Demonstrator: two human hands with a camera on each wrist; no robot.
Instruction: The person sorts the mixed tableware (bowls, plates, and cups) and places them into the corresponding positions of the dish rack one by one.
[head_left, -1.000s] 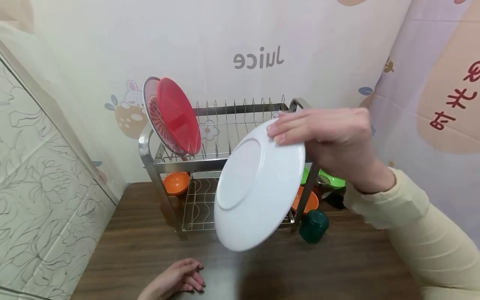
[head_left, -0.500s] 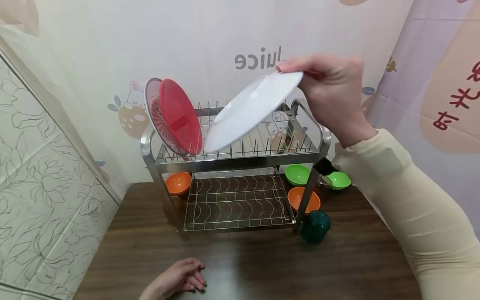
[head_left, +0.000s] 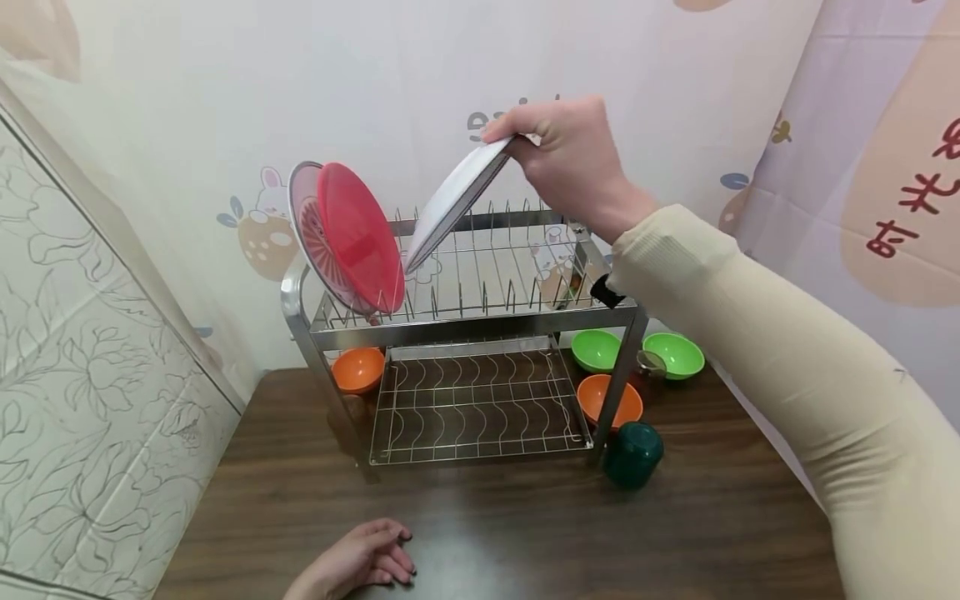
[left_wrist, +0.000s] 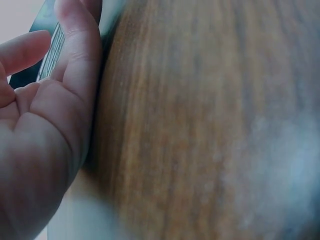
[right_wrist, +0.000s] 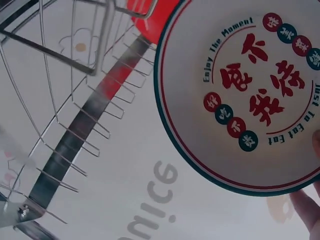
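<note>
By its upper rim, my right hand point(head_left: 570, 158) pinches a white plate point(head_left: 457, 196) tilted above the upper tier of a metal dish rack point(head_left: 480, 325). In the right wrist view the plate's face point(right_wrist: 190, 100) shows red and teal rim bands and printed lettering, with fingertips point(right_wrist: 306, 207) at its edge. Left of it a red plate point(head_left: 356, 233) and a patterned plate point(head_left: 303, 196) lean in the rack. Whether the held plate touches the wires, I cannot tell. My left hand point(head_left: 363, 558) rests on the wooden table point(head_left: 525, 533), fingers loosely bent, holding nothing.
Beside the rack's right legs are green bowls point(head_left: 675, 357) point(head_left: 596, 350), an orange bowl point(head_left: 609, 400) and a dark green cup point(head_left: 632, 456). Another orange bowl point(head_left: 357, 370) sits by the left leg. A printed curtain hangs behind.
My right hand has raised the white plate and carried it left over the rack's upper tier, turning it nearly edge-on to the head view. The left hand has stayed in place.
</note>
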